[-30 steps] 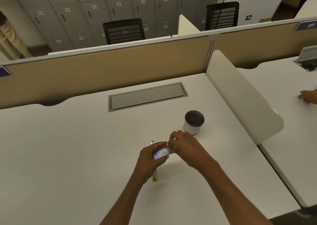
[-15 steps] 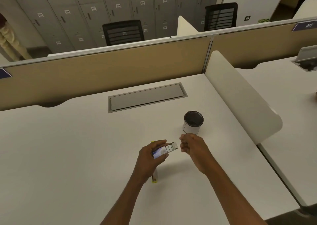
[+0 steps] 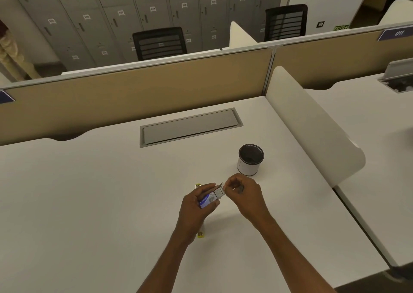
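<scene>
My left hand [image 3: 193,206] grips a small blue and white box [image 3: 208,200] just above the white desk [image 3: 89,192]. The box's right end is open and shows grey staple strips [image 3: 219,191]. My right hand [image 3: 247,195] has its fingers curled, and its fingertips pinch at that open end. A small grey strip [image 3: 240,189] shows between its fingers. A yellow stapler [image 3: 200,235] lies on the desk under my left hand, mostly hidden, with only its two ends showing.
A white cup with a dark inside [image 3: 250,161] stands just beyond my right hand. A grey cable-tray lid [image 3: 190,127] is set into the desk farther back. A white rounded divider [image 3: 312,122] bounds the desk on the right and a tan partition [image 3: 134,91] bounds the back.
My right hand left the box, drew back to the right half a second ago, and has come back to the box's open end. My left hand kept hold of the box.
</scene>
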`<state>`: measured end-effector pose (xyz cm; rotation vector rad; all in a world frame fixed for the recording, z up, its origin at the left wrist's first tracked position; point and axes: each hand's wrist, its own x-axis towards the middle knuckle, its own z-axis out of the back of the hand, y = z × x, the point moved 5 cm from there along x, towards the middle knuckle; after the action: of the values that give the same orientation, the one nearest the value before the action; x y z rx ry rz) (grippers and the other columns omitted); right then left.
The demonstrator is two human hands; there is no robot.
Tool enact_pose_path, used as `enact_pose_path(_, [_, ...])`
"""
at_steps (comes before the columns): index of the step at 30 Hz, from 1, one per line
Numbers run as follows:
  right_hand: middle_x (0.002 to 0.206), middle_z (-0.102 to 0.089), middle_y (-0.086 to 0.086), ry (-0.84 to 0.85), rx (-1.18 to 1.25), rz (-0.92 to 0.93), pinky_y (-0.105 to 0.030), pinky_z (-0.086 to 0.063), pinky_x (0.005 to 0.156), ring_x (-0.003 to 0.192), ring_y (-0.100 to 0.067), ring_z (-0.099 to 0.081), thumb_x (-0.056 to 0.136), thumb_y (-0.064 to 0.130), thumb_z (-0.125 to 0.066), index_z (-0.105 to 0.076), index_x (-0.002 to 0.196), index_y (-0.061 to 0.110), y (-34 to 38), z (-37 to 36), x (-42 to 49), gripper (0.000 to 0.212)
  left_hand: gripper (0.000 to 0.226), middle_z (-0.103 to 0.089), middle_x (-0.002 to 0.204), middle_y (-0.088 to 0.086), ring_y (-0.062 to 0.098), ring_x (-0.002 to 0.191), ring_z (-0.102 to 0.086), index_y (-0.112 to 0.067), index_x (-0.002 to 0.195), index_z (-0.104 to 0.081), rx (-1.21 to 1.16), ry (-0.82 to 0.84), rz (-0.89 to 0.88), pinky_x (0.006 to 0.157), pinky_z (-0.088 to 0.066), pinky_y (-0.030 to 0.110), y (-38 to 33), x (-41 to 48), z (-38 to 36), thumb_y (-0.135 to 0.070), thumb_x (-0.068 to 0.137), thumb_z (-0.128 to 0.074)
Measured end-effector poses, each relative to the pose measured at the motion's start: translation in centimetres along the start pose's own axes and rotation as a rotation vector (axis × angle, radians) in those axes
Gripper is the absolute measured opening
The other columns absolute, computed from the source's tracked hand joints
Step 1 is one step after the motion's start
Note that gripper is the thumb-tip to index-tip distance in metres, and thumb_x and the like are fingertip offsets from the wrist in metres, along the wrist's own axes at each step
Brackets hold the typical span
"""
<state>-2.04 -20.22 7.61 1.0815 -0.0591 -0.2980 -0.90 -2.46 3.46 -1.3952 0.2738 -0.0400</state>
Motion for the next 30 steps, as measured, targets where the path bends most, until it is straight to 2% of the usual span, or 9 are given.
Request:
enact_pose_path(3, [0.078,-0.067,0.013,-0.007,0.019,-0.020,-0.007,-0.047,0.062,0.072,-0.007,-0.064,0.088,0.023,-0.073,-0.067,0.084,0.023,-0.3,-0.1,-0.1,0.008,0.048,-0.074,0.119,-0.020,0.006,0.114,-0.069,-0.039,0.121,-0.068,0.041,-0.011,-0.030,0.099,-0.059,0.030,-0.4,-0.2,0.0,-0.015,0.082,-0.085])
enact_pose_path(6, [0.080,-0.070,0.013,-0.017,0.123,-0.113,-0.010,-0.048,0.064,0.077,-0.008,-0.066,0.088,0.022,-0.074,-0.068,0.085,0.025,-0.7,-0.2,-0.4,0.008,0.049,-0.070,0.126,-0.015,0.006,0.113,-0.069,-0.035,0.123,-0.066,0.080,-0.031,-0.064,0.094,-0.060,0.024,-0.5,-0.4,0.1,-0.015,0.082,-0.085])
enact_pose_path(8, [0.080,-0.073,0.007,-0.009,0.248,-0.186,-0.017,-0.051,0.064,0.076,-0.012,-0.067,0.088,0.019,-0.073,-0.071,0.086,0.026,-1.1,-0.4,-0.7,0.008,0.048,-0.069,0.125,-0.010,0.012,0.112,-0.070,-0.027,0.123,-0.066,0.094,-0.058,-0.088,0.094,-0.061,0.027,-0.5,-0.5,0.1,-0.016,0.081,-0.085])
enact_pose_path(11, [0.079,-0.073,-0.008,0.051,0.413,-0.264,-0.028,-0.050,0.063,0.071,-0.017,-0.059,0.089,0.018,-0.072,-0.076,0.096,0.026,-1.5,-0.7,-1.2,0.012,0.043,-0.074,0.116,-0.007,0.010,0.108,-0.070,-0.021,0.119,-0.068,0.090,-0.083,-0.116,0.096,-0.059,0.026,-0.6,-0.8,0.0,-0.015,0.080,-0.086])
enact_pose_path(16, [0.072,-0.070,0.002,0.141,0.534,-0.341,-0.028,-0.049,0.067,0.070,-0.015,-0.054,0.089,0.020,-0.073,-0.079,0.099,0.022,-1.4,-1.1,-1.8,0.012,0.039,-0.076,0.107,-0.013,0.010,0.103,-0.072,-0.023,0.112,-0.071,0.050,-0.105,-0.156,0.090,-0.057,0.019,-1.4,-1.0,-0.1,-0.014,0.078,-0.089])
enact_pose_path(20, [0.097,-0.074,-0.018,0.186,0.582,-0.362,-0.029,-0.054,0.075,0.084,-0.020,-0.062,0.087,0.023,-0.076,-0.080,0.098,0.024,-1.6,-1.5,-2.4,0.012,0.038,-0.078,0.107,-0.009,0.016,0.104,-0.073,-0.020,0.111,-0.073,0.027,-0.101,-0.164,0.092,-0.060,0.027,-1.7,-1.3,-0.2,-0.014,0.077,-0.089])
enact_pose_path(22, [0.107,-0.073,-0.019,0.190,0.613,-0.386,-0.029,-0.054,0.079,0.091,-0.023,-0.063,0.087,0.022,-0.077,-0.080,0.098,0.024,-1.8,-1.7,-2.6,0.012,0.039,-0.078,0.107,-0.007,0.018,0.104,-0.074,-0.018,0.112,-0.073,0.028,-0.105,-0.172,0.093,-0.061,0.031,-1.7,-1.4,-0.2,-0.015,0.077,-0.090])
enact_pose_path(26, [0.098,-0.070,-0.019,0.258,0.782,-0.462,-0.032,-0.045,0.074,0.088,-0.026,-0.051,0.088,0.013,-0.075,-0.079,0.108,0.013,-2.1,-2.0,-2.9,0.021,0.038,-0.078,0.107,-0.009,0.017,0.103,-0.074,-0.018,0.112,-0.073,0.031,-0.112,-0.186,0.092,-0.061,0.031,-1.9,-1.7,-0.2,-0.016,0.077,-0.090])
enact_pose_path(30, [0.098,-0.065,-0.017,0.351,0.889,-0.534,-0.026,-0.041,0.064,0.071,-0.015,-0.049,0.076,0.015,-0.081,-0.073,0.114,0.001,-2.3,-2.3,-3.2,0.042,0.035,-0.078,0.107,-0.008,0.018,0.105,-0.074,-0.019,0.111,-0.075,0.026,-0.096,-0.196,0.093,-0.061,0.032,-2.1,-1.9,-0.4,-0.017,0.078,-0.089])
